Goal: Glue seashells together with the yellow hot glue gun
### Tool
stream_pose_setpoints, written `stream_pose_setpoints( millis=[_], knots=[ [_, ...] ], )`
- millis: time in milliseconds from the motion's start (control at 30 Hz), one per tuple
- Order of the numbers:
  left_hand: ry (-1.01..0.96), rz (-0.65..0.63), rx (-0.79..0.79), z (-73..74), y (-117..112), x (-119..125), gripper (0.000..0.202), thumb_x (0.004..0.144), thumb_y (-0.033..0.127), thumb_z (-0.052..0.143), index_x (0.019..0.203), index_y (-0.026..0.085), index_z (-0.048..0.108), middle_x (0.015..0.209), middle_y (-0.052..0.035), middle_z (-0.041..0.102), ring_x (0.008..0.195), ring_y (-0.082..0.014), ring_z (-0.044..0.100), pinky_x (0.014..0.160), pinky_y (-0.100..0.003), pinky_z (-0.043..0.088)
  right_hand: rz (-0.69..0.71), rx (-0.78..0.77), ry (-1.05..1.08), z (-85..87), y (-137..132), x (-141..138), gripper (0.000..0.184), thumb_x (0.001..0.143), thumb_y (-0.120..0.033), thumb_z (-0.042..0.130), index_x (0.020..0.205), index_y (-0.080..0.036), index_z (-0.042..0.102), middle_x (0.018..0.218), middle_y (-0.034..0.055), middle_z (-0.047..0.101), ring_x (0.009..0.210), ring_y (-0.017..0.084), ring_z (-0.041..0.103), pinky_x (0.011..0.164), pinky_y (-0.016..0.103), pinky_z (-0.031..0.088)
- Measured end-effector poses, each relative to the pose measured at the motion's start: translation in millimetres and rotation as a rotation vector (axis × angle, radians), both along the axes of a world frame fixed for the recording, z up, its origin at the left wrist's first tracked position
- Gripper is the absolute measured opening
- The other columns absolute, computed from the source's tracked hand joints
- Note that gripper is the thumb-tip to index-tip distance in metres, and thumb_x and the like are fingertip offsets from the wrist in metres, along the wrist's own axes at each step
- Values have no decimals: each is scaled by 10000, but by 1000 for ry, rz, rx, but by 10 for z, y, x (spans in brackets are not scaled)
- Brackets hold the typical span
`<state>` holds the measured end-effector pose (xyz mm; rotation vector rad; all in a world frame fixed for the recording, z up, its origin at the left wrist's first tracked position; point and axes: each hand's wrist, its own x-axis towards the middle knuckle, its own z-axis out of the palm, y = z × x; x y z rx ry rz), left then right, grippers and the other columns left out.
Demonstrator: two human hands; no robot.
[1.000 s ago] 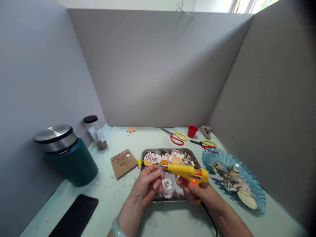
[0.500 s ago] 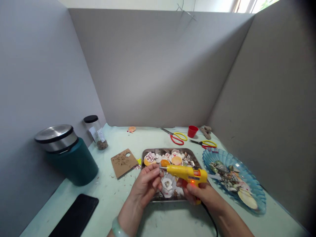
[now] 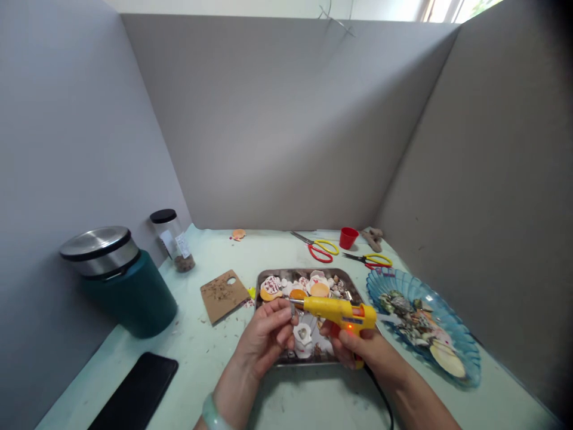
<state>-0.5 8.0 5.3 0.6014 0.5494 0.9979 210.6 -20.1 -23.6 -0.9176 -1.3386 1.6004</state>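
My right hand (image 3: 358, 349) grips a yellow hot glue gun (image 3: 340, 312) with a lit red lamp, its nozzle pointing left. My left hand (image 3: 266, 334) is closed in a pinch on a small shell piece (image 3: 292, 309) right at the nozzle tip. Both hands hover over the near part of a metal tray (image 3: 264, 280) filled with several shells. A white shell assembly (image 3: 303, 335) lies in the tray just below the gun. A pale green bangle (image 3: 210, 415) sits on my left wrist. The gun's black cord (image 3: 380, 397) runs toward me.
A blue glass dish (image 3: 465, 370) of shells is at the right. Two pairs of red-yellow scissors (image 3: 320, 249) and a red cup (image 3: 348, 237) lie behind the tray. A teal bin with a steel lid (image 3: 120, 280), a jar (image 3: 172, 239), a cardboard piece (image 3: 222, 294) and a black phone (image 3: 134, 394) are on the left.
The hands and glue gun barely shifted; the nozzle stays at the small piece pinched in my left hand.
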Motion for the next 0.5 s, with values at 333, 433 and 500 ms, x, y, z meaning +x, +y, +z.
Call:
stream_pose_setpoints(
  millis=[333,433,500],
  knots=[
    [7,18,0,10,-1,6,297,602,245,826,755,104,614,613,-2,639,325,9,330,364,-157,414,11,14,6,6,-9,6,500,782,-580,639,962,-115,610,487,-59,468,427,74,375,459,229,253],
    [2,52,-18,10,2,2,332,584,243,837,791,103,618,609,4,641,323,10,329,363,-151,404,5,-10,-29,34,-26,-6,513,765,-588,649,946,-109,622,483,-54,476,434,77,375,461,229,249],
    [1,73,-28,15,5,0,348,574,246,842,796,105,615,599,8,638,322,12,322,360,-144,393,-6,-30,-43,60,-39,-17,528,738,-603,663,926,-110,633,483,-53,476,435,78,371,461,229,244]
  ],
)
